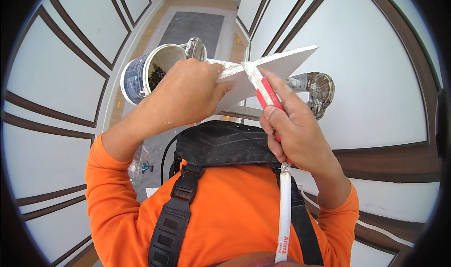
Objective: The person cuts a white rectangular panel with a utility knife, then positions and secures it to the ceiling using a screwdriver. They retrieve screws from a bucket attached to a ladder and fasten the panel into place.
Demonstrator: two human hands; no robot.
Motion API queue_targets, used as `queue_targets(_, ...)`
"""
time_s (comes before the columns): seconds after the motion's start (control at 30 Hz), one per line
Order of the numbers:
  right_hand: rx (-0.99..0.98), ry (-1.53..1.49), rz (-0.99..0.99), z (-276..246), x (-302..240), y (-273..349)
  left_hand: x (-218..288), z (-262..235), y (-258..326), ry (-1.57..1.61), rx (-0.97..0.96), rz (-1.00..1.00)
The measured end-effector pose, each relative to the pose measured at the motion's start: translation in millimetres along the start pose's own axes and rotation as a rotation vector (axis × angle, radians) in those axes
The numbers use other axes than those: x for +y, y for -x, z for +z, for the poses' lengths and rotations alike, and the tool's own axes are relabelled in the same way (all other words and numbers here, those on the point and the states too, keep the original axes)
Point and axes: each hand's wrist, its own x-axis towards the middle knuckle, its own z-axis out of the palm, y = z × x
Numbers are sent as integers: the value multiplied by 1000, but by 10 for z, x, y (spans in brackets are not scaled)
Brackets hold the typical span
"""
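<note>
Closest to us, our orange sleeves (117, 192) and a black chest harness (221, 145) fill the lower view, with a white tube (284, 210) running up from the bottom edge into our right hand (293, 133). That hand is clenched around a red-and-white utility knife (264, 92), thumb pressed along its handle; the tip of the knife, smeared with white paste, meets the edge of a thin white board (282, 62) just above the knuckles.

Our left hand (185, 93) grips the same white board from its left end, fingers wrapped over the near edge and the thumb on top, holding it slanted up toward the right. The board lies between both hands, and the two hands are close together at its lower edge.

Just beyond the left hand's knuckles stands a white bucket (148, 72) with a dark band, its mouth open toward us and dark bits inside. Beyond the right hand a grey metal ladder top (314, 86), caked with dried paste, shows behind the board. Far below are white panels with dark brown trim (56, 121) and a tiled floor (197, 25).
</note>
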Motion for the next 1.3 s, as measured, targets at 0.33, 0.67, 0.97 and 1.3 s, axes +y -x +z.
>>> queue_targets(0.33, -9, 72, -28, 46, 89, -79, -199, 62, 149, 244, 114, 175)
queue_targets(0.67, -67, -72, 70, 43, 0, -33, -176, 69, 152, 227, 141, 167)
queue_targets(0.97, 309, 747, -412, 80, 206, -105, -148, 51, 169, 211, 130, 82)
queue_targets(1.3, 332, 1429, -587, 137, 382, -126, -165, 116, 196, 266, 132, 137)
